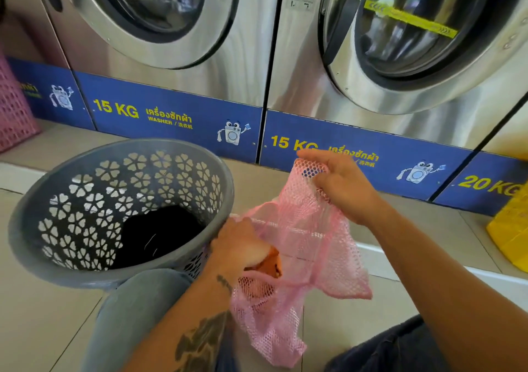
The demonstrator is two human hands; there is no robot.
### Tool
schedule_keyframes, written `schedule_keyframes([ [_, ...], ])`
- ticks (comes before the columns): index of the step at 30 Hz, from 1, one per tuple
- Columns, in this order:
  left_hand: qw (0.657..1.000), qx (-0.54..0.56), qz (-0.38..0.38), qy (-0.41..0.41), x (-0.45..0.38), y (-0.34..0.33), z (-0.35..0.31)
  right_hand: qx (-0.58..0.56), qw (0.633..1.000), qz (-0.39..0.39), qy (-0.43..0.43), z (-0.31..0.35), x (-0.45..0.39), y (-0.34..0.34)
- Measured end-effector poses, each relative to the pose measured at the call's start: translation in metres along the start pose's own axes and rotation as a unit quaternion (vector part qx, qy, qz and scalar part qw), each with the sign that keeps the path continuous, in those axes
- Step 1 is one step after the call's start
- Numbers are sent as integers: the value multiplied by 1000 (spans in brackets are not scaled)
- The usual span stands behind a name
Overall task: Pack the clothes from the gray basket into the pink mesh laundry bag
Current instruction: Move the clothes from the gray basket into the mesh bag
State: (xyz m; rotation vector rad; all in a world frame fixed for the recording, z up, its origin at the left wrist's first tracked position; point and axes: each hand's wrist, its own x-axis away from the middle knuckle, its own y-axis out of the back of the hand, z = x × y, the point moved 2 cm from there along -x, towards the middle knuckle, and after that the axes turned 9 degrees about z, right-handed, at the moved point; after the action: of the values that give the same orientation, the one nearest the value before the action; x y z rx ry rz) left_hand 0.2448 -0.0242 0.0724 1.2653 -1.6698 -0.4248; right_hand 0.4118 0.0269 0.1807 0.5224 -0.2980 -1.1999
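Two hands work one pink mesh bag [300, 246]: right hand [340, 183] pinches its rim, left hand [243, 246] grips one orange garment [274, 263]; one gray basket [85, 268] holds one black garment [154, 234].

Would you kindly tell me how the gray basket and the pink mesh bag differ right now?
The gray basket is rigid plastic and tilted on the floor; the pink mesh bag is soft and held up by both hands. The gray basket holds a dark garment; the pink mesh bag holds orange cloth. Both are perforated.
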Motion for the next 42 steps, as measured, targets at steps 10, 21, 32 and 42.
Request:
schedule_keyframes([
  [10,980,-6,-194,-47,49,145,61,73,989,76,108,63,-48,-68],
  [21,980,-190,12,52,-55,126,213,67,989,97,89,45,-88,-118],
  [32,941,-206,197,183,-191,90,254,-5,992,124,5,-23,-127,-141],
  [42,963,-210,145,88,-210,65,223,-64,991,115,-24,-30,-120,-132],
])
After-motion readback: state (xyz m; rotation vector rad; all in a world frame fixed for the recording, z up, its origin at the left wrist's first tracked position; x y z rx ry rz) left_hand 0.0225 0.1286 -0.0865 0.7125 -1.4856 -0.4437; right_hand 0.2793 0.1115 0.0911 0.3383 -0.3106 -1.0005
